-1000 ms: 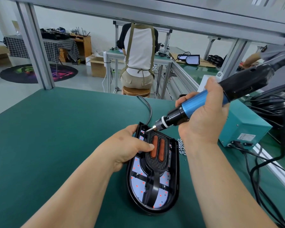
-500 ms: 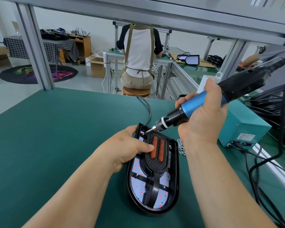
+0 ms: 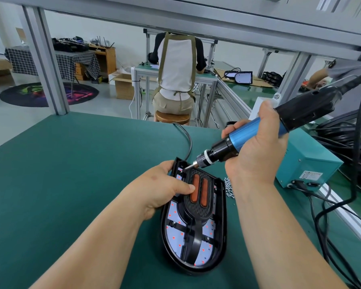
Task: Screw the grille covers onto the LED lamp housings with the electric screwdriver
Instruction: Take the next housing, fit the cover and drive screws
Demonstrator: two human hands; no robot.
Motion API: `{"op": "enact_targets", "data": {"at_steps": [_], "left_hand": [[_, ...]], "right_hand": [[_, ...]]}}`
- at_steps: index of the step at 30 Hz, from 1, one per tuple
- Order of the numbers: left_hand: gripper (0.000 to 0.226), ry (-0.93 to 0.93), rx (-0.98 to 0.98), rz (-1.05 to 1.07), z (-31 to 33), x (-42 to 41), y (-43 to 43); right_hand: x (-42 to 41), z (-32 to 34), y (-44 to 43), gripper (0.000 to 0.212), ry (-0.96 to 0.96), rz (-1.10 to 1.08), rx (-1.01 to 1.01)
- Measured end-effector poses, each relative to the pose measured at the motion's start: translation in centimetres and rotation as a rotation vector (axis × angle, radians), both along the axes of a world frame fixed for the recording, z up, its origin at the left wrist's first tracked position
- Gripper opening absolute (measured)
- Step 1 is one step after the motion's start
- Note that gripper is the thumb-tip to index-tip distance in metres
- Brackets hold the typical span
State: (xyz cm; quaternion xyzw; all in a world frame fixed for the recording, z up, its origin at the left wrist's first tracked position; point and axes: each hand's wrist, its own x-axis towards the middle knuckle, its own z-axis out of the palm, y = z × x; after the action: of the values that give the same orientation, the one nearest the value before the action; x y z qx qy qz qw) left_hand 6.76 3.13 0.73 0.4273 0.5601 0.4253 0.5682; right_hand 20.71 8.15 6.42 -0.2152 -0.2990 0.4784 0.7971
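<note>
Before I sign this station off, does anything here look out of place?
Only the loose screws, heaped on the green mat beside the lamp housing with no tray; nothing else stands out.

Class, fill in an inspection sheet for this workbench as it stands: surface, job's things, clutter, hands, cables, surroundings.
Surface: green bench mat.
Job's things: grille cover sits in lamp housing; electric screwdriver bit at housing's upper left corner.
Clutter: loose screws beside housing; teal power box at right.
Hands: left hand grips housing, thumb on cover; right hand grips screwdriver.
Cables: black lead leaves housing's top; black cables trail right.
Surroundings: seated person, back turned; aluminium frame post.
</note>
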Motion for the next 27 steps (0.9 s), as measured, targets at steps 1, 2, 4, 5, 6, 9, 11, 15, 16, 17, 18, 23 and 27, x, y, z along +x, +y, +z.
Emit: {"op": "enact_targets", "data": {"at_steps": [1,2,4,5,6,9,11,15,16,17,18,23,27], "left_hand": [[0.037,0.0,-0.001,0.001,0.02,0.01,0.0],[0.037,0.001,-0.002,0.001,0.04,0.01,-0.01],[0.037,0.005,-0.001,-0.001,0.09,0.02,-0.02],[0.037,0.008,-0.001,-0.002,0.11,0.01,-0.03],[0.038,0.009,0.0,-0.003,0.1,0.0,-0.04],[0.037,0.015,0.001,0.0,0.07,-0.02,-0.1],[0.037,0.017,0.001,0.002,0.05,0.02,-0.13],[0.036,0.005,0.0,0.007,0.07,0.08,-0.07],[0.035,0.003,0.0,0.007,0.06,0.08,-0.06],[0.035,0.003,-0.001,0.007,0.06,0.07,-0.03],[0.036,0.004,-0.002,0.007,0.03,0.05,-0.05],[0.035,0.013,-0.01,0.009,-0.02,0.02,-0.05],[0.034,0.018,-0.013,0.012,-0.01,0.05,-0.05]], "right_hand": [[0.0,-0.01,0.03,0.028,0.0,0.003,-0.003],[-0.01,0.0,0.05,0.028,0.001,0.006,-0.001],[-0.02,0.05,0.06,0.026,0.006,0.01,0.009],[-0.01,0.05,0.04,0.026,0.006,0.008,0.013],[-0.01,0.02,0.05,0.025,0.002,0.006,0.014],[-0.03,-0.09,0.08,0.021,-0.005,0.001,0.013],[-0.02,-0.08,0.11,0.022,0.002,0.002,0.009],[0.01,-0.06,0.15,0.026,-0.008,-0.014,0.001],[-0.01,-0.05,0.18,0.026,-0.014,-0.019,0.002],[-0.02,-0.05,0.22,0.026,-0.019,-0.023,0.003],[-0.05,-0.06,0.25,0.026,-0.023,-0.025,0.002],[-0.15,-0.2,0.33,0.028,-0.053,-0.04,-0.008],[-0.11,-0.3,0.35,0.027,-0.052,-0.032,-0.014]]}}
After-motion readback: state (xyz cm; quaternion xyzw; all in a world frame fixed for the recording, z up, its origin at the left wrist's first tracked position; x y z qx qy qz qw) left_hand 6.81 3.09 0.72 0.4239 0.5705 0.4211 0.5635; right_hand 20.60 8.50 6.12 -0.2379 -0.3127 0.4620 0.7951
